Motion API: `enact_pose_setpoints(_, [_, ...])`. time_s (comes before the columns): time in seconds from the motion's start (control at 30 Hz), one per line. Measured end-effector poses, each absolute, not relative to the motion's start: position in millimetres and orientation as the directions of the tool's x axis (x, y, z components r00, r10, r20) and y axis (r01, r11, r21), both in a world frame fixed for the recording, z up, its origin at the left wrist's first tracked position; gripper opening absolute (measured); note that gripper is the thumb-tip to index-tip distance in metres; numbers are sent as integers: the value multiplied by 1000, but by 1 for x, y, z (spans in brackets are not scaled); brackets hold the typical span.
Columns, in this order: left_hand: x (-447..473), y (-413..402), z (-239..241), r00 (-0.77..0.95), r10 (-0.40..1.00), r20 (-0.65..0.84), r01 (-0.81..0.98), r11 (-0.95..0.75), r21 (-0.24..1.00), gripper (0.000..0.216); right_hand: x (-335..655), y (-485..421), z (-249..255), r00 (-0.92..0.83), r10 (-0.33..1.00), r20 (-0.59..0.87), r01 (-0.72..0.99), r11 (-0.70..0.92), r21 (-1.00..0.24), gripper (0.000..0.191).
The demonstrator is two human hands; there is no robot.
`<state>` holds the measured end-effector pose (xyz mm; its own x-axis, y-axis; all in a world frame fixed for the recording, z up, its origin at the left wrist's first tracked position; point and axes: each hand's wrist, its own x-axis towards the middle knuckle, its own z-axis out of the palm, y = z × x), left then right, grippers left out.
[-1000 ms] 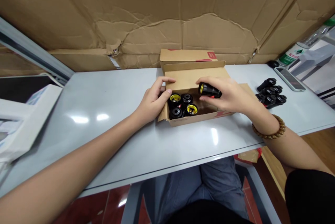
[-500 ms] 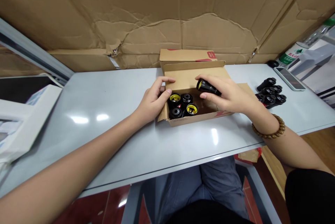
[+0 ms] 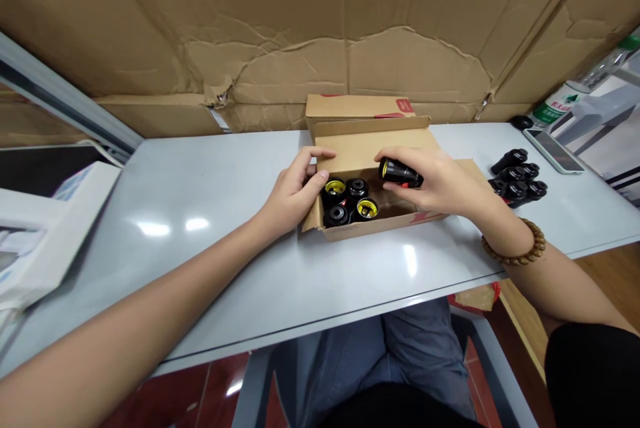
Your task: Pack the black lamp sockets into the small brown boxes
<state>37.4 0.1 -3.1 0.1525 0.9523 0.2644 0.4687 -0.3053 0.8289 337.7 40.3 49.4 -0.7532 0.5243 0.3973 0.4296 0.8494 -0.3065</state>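
Note:
My right hand (image 3: 425,178) grips a black flashlight (image 3: 397,171) just above the opening of a cardboard box (image 3: 350,233). The flashlight lies nearly level, its yellow-ringed lens end pointing left, and a small red patch shows on its side. Several black flashlights stand upright in the left part of the box, including one with a yellow lens end (image 3: 367,209) facing up and one with its dark tail end (image 3: 337,216) up. With thumb and fingers, my left hand (image 3: 295,191) holds the left wall of the box, whose lid flap (image 3: 370,148) stands raised behind.
Several more black flashlights (image 3: 515,181) lie grouped on the grey table (image 3: 215,281) at right. Beyond them are a phone (image 3: 555,150) and a plastic bottle (image 3: 557,105). A second carton (image 3: 355,106) stands behind the box. White equipment (image 3: 60,235) sits at left.
The flashlight has turned in my right hand, so a red patch now shows, and my right thumb has shifted under it. My left hand stays on the box.

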Motion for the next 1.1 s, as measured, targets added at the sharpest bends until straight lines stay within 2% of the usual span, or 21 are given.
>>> enact_pose_setpoints(0.2, [38,-2,-2,152,955,254,461,-295,837,44,336,39,51,-748,537,390,427,839,-337,55])
enact_pose_setpoints(0.43, [37,0,-5,155,954,258,441,-300,846,43,337,38,54,-744,547,382,422,829,-366,52])
enact_pose_setpoints(0.6, [37,-1,-3,151,954,258,463,-299,835,43,336,37,53,-748,541,385,411,832,-372,59])
enact_pose_setpoints(0.77, [37,-1,-3,156,952,265,469,-308,828,42,338,40,51,-759,527,384,409,843,-349,46])
enact_pose_setpoints(0.93, [37,-1,-4,154,953,260,463,-302,833,42,337,38,52,-752,553,360,441,827,-350,45])
enact_pose_setpoints(1.1, [38,-2,-2,161,954,253,450,-299,841,42,336,37,54,-756,552,352,418,820,-391,55])
